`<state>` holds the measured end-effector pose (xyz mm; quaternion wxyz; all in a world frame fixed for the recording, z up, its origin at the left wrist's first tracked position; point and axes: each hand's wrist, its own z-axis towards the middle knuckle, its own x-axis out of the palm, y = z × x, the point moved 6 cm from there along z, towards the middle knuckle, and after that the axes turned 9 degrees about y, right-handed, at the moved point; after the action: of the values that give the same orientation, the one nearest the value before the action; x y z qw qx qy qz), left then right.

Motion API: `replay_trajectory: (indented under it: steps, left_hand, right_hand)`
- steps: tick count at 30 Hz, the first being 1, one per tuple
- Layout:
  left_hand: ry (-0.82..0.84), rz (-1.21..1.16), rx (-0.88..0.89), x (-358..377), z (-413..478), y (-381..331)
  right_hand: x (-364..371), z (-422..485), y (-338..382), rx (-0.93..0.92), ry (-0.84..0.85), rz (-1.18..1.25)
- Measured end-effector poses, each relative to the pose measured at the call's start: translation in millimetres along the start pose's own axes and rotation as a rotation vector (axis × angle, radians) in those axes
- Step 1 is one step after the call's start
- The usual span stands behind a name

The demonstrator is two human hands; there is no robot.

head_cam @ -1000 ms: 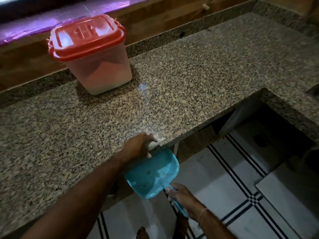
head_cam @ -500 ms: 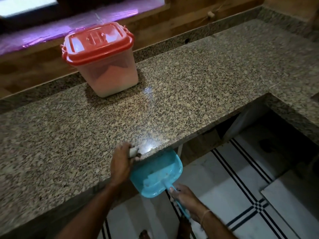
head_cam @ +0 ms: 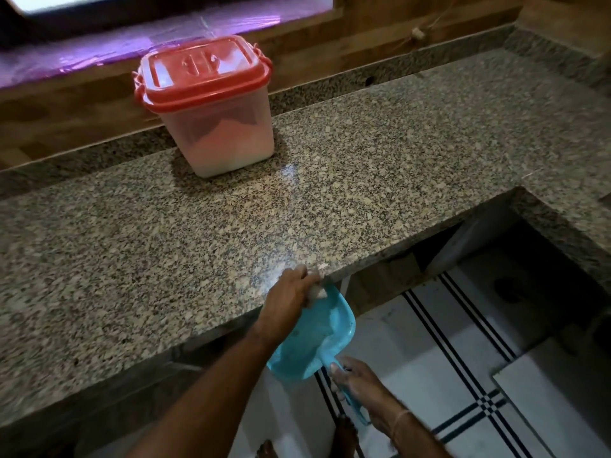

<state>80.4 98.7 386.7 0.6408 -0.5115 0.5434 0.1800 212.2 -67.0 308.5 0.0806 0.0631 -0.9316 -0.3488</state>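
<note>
A light blue plastic dustpan (head_cam: 317, 338) is held just below the front edge of the speckled granite counter (head_cam: 363, 180). My right hand (head_cam: 360, 388) grips its handle from underneath the counter line. My left hand (head_cam: 287, 299) is at the counter's edge, directly over the pan's mouth, and pinches a small whitish wad (head_cam: 317, 292), maybe a cloth or sponge. Pale crumbs and dust lie inside the pan.
A translucent plastic container with a red lid (head_cam: 208, 107) stands at the back of the counter near the wooden wall. The counter turns toward me on the right. Below lies a white tiled floor (head_cam: 446, 358) with black stripes, and my bare feet (head_cam: 344, 434) show.
My left hand swept from left to right along the counter's edge and now sits over the dustpan. The dustpan has stayed below the edge, and the view has shifted a little.
</note>
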Motion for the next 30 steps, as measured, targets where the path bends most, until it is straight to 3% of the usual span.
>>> replay_trajectory:
  steps: [2, 4, 7, 16, 21, 30]
  left_hand:
    - [0.088, 0.108, 0.051, 20, -21, 6]
    - [0.146, 0.07, 0.039, 40, -50, 19]
    - [0.003, -0.143, -0.136, 32, -85, 37]
    - [-0.138, -0.453, -0.349, -11, -171, 81]
    - [-0.333, -0.628, -0.546, -4, -310, 142]
    - [-0.738, -0.694, -1.139, 55, -658, 219]
  right_hand:
    - [-3, 0, -4, 0.001, -0.006, -0.008]
    - [-2, -3, -8, -0.002, -0.005, -0.017]
    - [9, -10, -11, -0.011, 0.012, -0.056]
    - [100, -23, -30, -0.023, 0.187, -0.233]
    - [182, -15, -65, -0.003, 0.266, -0.389]
    - [406, -33, -162, 0.088, 0.593, -0.767]
